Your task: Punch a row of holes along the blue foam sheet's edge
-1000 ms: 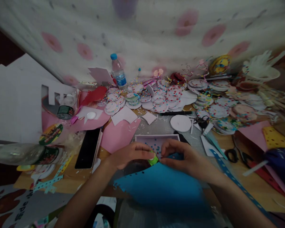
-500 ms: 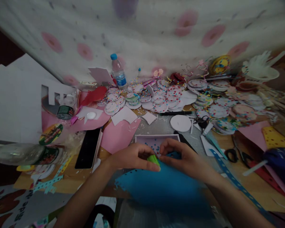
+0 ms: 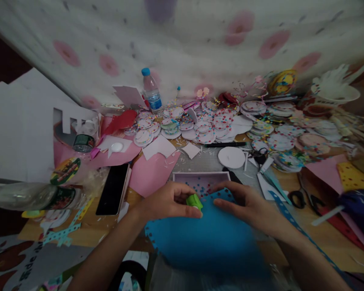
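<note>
My left hand [image 3: 172, 204] is closed around a small bright green hole punch [image 3: 194, 201], with the thumb along its near side. My right hand [image 3: 245, 204] pinches a blue craft sheet [image 3: 206, 234] between thumb and fingers at its far edge. Small holes run along the sheet's left and far edges, and its near part is blurred. The punch is at the sheet's far edge; whether it bites the sheet I cannot tell. Beyond both hands lies a shallow pale box [image 3: 202, 176] with blue and some red dots scattered inside.
Decorated paper discs [image 3: 206, 125] pile up at the back. A dark phone [image 3: 113, 190] and a plastic bottle [image 3: 33, 196] lie to the left, a blue-capped bottle [image 3: 151, 93] stands behind. Scissors [image 3: 305, 194] and a perforated blue strip [image 3: 291, 218] lie at right.
My right hand has shifted slightly right, away from the punch, and its fingers have spread along the sheet. More of the sheet's perforated far corner and the green punch now shows.
</note>
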Tool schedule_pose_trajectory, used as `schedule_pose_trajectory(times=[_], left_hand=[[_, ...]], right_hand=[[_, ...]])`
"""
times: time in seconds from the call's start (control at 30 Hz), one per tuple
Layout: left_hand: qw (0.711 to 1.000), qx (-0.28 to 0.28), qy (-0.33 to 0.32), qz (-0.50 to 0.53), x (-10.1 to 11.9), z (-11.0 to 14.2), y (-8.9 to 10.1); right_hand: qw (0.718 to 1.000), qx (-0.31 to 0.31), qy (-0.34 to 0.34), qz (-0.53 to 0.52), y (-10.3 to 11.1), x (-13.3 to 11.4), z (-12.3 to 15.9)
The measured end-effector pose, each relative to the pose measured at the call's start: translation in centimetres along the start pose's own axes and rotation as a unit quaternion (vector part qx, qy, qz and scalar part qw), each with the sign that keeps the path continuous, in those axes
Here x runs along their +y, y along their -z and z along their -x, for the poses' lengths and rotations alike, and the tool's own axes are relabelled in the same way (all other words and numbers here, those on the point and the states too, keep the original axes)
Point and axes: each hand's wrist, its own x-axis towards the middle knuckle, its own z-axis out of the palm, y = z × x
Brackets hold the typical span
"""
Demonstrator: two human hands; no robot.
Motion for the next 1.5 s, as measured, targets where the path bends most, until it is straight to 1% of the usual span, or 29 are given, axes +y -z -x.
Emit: schedule_pose_trajectory(times=[0.07, 0.1, 0.23, 0.3, 0.37, 0.67, 0.83, 0.97, 1.3, 1.5], left_hand=[[1.0, -0.009, 0.002, -0.008, -0.1, -0.1, 0.0], [1.0, -0.012, 0.006, -0.014, -0.1, -0.1, 0.0], [0.999, -0.017, 0.021, -0.041, -0.2, -0.2, -0.1], [0.999, -0.019, 0.013, -0.048, -0.1, -0.1, -0.1], [0.999, -0.018, 0.005, -0.05, -0.1, 0.1, 0.0], [0.999, -0.023, 0.012, -0.04, 0.0, 0.0, 0.0], [0.999, -0.038, 0.007, -0.033, 0.2, 0.2, 0.0], [0.998, -0.024, 0.005, -0.052, 0.2, 0.2, 0.0], [0.999, -0.029, 0.003, -0.044, 0.1, 0.3, -0.1], [0.998, -0.015, 0.0, -0.061, 0.1, 0.2, -0.2]], right_hand=[[1.0, -0.019, -0.017, -0.013, -0.2, 0.5, 0.4], [1.0, -0.011, -0.013, -0.011, -0.3, 0.7, 0.5], [0.997, 0.067, 0.018, 0.043, -1.2, 1.0, 0.8], [0.994, 0.088, 0.028, 0.054, -1.5, 0.9, 0.8], [0.993, 0.097, 0.036, 0.054, -1.7, 0.7, 0.9], [0.992, 0.1, 0.044, 0.068, -1.9, 0.6, 0.9], [0.991, 0.103, 0.04, 0.079, -1.8, 0.6, 0.8], [0.99, 0.115, 0.04, 0.074, -1.9, 0.8, 1.0], [0.992, 0.105, 0.039, 0.064, -1.9, 0.5, 0.9], [0.99, 0.112, 0.048, 0.073, -1.9, 0.5, 0.9]])
